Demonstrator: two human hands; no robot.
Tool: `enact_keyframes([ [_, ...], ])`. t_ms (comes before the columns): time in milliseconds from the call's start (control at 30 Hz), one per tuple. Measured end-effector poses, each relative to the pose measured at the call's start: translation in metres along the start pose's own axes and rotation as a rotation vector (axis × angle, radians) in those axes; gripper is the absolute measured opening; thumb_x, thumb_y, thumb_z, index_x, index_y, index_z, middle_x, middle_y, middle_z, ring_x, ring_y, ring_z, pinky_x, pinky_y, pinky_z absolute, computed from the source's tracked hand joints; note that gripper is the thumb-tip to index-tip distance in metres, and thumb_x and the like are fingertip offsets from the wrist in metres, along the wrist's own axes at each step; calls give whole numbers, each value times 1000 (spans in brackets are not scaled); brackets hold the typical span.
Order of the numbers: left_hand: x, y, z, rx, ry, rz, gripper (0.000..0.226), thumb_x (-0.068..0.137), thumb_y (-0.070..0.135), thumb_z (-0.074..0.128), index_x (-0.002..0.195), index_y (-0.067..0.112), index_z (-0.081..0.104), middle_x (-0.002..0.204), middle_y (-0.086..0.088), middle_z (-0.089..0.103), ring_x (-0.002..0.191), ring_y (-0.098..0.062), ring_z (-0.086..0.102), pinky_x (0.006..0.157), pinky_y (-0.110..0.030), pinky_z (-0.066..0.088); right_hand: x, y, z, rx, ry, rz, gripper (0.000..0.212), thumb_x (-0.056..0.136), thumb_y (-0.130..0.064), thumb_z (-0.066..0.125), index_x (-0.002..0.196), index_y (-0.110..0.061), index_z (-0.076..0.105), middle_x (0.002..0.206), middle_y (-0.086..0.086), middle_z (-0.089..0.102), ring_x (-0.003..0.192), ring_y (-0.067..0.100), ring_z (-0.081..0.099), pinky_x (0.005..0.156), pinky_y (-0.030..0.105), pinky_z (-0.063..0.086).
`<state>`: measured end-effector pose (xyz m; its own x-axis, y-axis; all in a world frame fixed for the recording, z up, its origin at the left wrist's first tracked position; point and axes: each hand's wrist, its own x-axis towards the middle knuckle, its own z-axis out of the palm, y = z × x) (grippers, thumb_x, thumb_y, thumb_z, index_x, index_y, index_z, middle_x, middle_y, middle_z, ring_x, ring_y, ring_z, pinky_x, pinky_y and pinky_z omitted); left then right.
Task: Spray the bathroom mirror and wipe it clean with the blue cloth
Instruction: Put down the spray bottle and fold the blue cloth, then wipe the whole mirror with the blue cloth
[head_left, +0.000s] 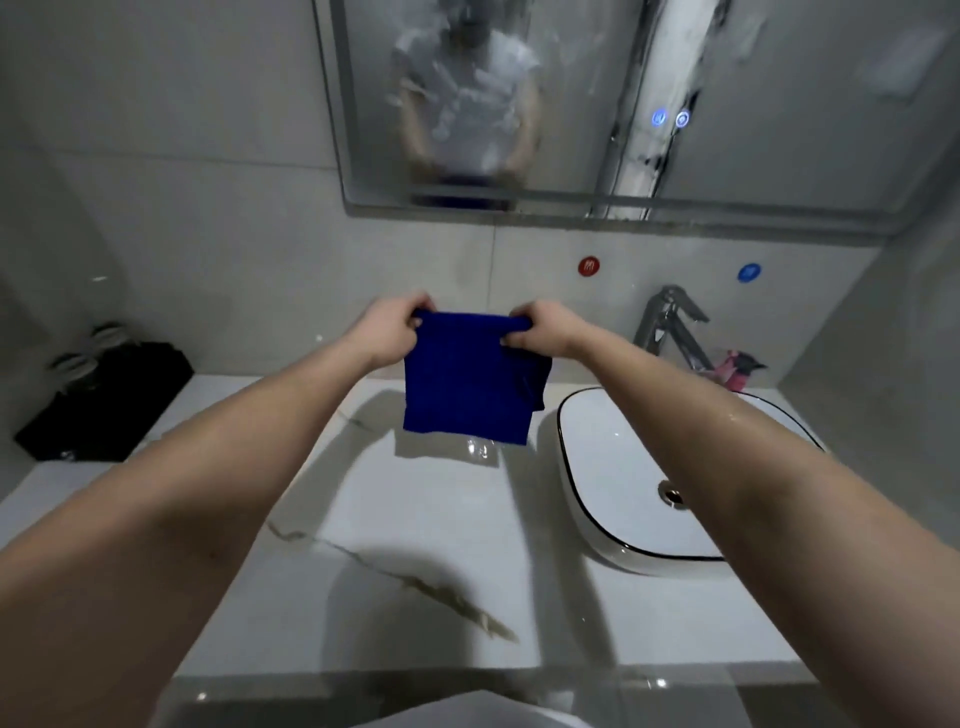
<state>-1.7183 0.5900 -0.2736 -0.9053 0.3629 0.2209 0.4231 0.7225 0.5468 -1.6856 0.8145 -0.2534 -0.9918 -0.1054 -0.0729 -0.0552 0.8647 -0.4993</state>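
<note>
A blue cloth hangs folded over the marble counter, held up by its top edge. My left hand pinches its left corner and my right hand pinches its right corner. Above on the wall is the mirror, streaked and smeared with wet patches, showing a blurred reflection of a person. A pink spray bottle with a dark trigger stands behind the basin at the right, beside the tap, apart from both hands.
A white basin with a black rim sits on the counter at the right, with a chrome tap behind it. A black tray with jars stands at the left. Red and blue round stickers mark the wall.
</note>
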Motion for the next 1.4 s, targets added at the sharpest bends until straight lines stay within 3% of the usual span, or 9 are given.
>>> enact_keyframes([
  [167, 30, 31, -49, -204, 170, -44, 27, 95, 1, 36, 107, 13, 57, 103, -7, 58, 91, -19, 53, 73, -26, 41, 21, -31, -35, 533, 375, 45, 22, 81, -15, 70, 99, -19, 58, 93, 0, 62, 88, 16, 60, 74, 27, 48],
  [300, 51, 42, -88, -323, 309, -60, 20, 94, 7, 44, 103, 20, 57, 101, -6, 61, 88, -19, 57, 73, -29, 49, 28, -54, -64, 681, 503, 15, 25, 72, -18, 78, 90, -21, 61, 89, -2, 64, 87, 17, 64, 78, 29, 54],
  [400, 59, 52, -113, -461, 371, -52, 18, 93, 8, 49, 105, 21, 53, 85, -4, 59, 70, -13, 56, 55, -15, 48, 28, -69, -84, 750, 563, -33, 30, 70, -23, 82, 93, -18, 62, 88, -5, 64, 83, 12, 62, 73, 23, 51],
  [467, 61, 60, -128, -558, 395, -53, 17, 93, 6, 50, 106, 18, 51, 83, -1, 55, 67, -8, 54, 51, -12, 46, 29, -80, -95, 777, 617, -67, 31, 71, -24, 81, 94, -15, 62, 88, -4, 64, 81, 11, 62, 72, 21, 50],
  [567, 63, 70, -147, -693, 409, -64, 14, 93, 7, 50, 103, 16, 50, 88, 0, 56, 74, -12, 58, 63, -25, 52, 33, -99, -110, 810, 728, -99, 30, 73, -23, 79, 96, -14, 62, 86, -3, 64, 79, 10, 62, 69, 18, 50],
  [700, 66, 91, -175, -749, 421, -23, 12, 93, 7, 49, 99, 18, 50, 89, 1, 57, 76, -14, 59, 67, -36, 55, 42, -121, -134, 828, 835, -113, 22, 80, -25, 71, 96, -19, 58, 94, -1, 66, 88, 16, 63, 82, 30, 53],
  [933, 74, 119, -230, -738, 456, 71, 20, 91, 4, 51, 84, 23, 50, 86, -1, 56, 81, -16, 58, 70, -36, 55, 43, -157, -182, 823, 921, -206, 18, 76, -26, 71, 81, -28, 53, 94, -1, 66, 90, 18, 64, 88, 37, 53],
  [1100, 79, 134, -262, -719, 507, 124, 28, 90, -1, 49, 77, 23, 47, 78, -2, 53, 69, -14, 52, 63, -32, 49, 44, -175, -209, 782, 961, -256, 25, 72, -33, 73, 92, -22, 60, 95, -1, 69, 91, 17, 65, 89, 37, 53],
  [1400, 98, 151, -316, -666, 586, 210, 33, 88, -7, 45, 77, 24, 48, 85, -5, 55, 80, -23, 53, 71, -37, 48, 44, -218, -249, 768, 1085, -347, 31, 81, -28, 70, 107, -14, 61, 98, -1, 64, 93, 17, 61, 85, 26, 50],
])
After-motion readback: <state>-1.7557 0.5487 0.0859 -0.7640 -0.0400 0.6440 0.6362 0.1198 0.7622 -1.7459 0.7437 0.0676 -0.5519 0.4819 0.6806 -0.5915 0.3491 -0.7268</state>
